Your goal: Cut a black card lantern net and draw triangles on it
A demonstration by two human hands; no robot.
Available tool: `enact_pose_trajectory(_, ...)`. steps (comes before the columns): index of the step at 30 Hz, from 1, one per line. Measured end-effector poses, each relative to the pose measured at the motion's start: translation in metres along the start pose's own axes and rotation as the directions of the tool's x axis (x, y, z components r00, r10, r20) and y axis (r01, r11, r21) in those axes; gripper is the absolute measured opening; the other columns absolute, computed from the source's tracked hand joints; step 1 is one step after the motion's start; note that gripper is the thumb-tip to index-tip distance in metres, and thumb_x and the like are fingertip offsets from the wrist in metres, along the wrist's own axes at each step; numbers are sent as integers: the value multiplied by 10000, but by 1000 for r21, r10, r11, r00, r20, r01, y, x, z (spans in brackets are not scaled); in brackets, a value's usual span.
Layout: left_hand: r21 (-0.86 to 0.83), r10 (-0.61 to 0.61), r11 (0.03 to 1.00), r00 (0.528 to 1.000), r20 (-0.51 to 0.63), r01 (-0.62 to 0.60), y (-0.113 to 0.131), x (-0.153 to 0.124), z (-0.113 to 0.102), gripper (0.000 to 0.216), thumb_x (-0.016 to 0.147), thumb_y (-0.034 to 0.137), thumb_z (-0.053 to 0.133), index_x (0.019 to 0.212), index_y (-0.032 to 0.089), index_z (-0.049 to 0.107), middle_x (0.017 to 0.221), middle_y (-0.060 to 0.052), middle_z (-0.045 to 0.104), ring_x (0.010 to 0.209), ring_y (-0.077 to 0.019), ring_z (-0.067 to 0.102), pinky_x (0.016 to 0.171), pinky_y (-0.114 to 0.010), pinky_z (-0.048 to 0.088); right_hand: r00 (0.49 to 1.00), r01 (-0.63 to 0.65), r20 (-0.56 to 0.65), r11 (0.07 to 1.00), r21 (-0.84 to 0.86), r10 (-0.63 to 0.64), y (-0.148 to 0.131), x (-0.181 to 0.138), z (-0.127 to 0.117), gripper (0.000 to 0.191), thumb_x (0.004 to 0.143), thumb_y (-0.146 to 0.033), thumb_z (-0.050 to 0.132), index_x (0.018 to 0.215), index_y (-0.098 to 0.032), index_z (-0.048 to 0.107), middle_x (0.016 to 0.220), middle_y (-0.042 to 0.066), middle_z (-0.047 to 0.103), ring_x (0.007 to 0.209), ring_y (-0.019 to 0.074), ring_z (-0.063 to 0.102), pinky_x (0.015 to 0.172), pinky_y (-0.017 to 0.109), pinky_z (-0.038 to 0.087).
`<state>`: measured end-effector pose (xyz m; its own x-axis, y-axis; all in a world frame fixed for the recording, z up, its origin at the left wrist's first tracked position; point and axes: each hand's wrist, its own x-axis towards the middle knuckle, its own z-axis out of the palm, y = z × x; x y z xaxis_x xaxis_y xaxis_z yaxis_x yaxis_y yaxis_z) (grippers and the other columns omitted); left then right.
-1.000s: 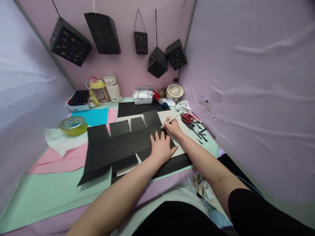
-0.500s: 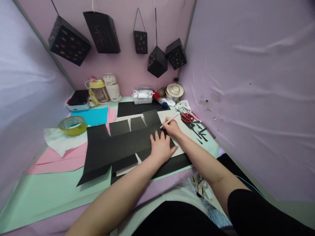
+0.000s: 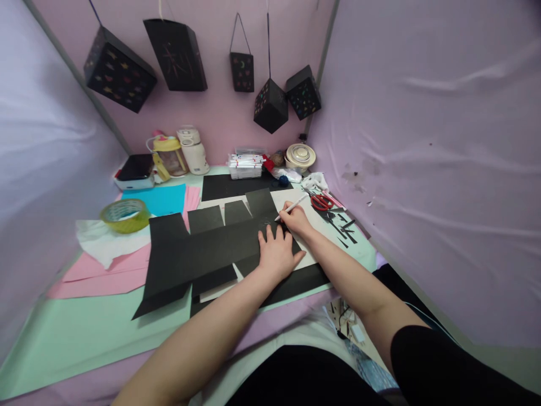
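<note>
A sheet of black card (image 3: pixel 207 248), cut with flaps along both long sides, lies across the table. My left hand (image 3: pixel 275 252) rests flat on its right part, fingers spread. Just beyond those fingertips, my right hand (image 3: pixel 296 219) grips a white pen (image 3: pixel 291 207), its tip down at the card. Faint pale marks show on the card near the tip, too small to make out. Under the card lie a white sheet (image 3: pixel 313 225) and another piece of black card (image 3: pixel 300 283).
Red-handled scissors (image 3: pixel 322 202) and black paper scraps (image 3: pixel 344 228) lie to the right. A roll of tape (image 3: pixel 124 216) sits at left by pink paper (image 3: pixel 110 273). At the back stand a box of pens (image 3: pixel 245 167) and bottles (image 3: pixel 194 153). Black boxes (image 3: pixel 271 106) hang above.
Almost nothing differs. Both hands stay in place, the left flat on the card and the right holding the pen at nearly the same spot.
</note>
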<state>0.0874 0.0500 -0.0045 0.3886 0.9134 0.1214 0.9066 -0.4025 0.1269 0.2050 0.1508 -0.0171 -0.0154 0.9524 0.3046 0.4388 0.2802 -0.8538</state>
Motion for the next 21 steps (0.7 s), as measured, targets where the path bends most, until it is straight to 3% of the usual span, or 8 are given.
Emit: enact_pose_trajectory(21, 0, 2, 1000, 1000, 4, -2, -1, 1, 0, 703, 872, 657, 437, 1363, 159, 508, 1517, -170, 392, 1385, -459, 298, 1101, -657, 224, 1000, 8, 26, 1000, 25, -9, -2, -1, 0, 114, 683, -216, 524, 588, -221, 461, 513, -46, 538, 539, 136, 507, 558, 252, 387)
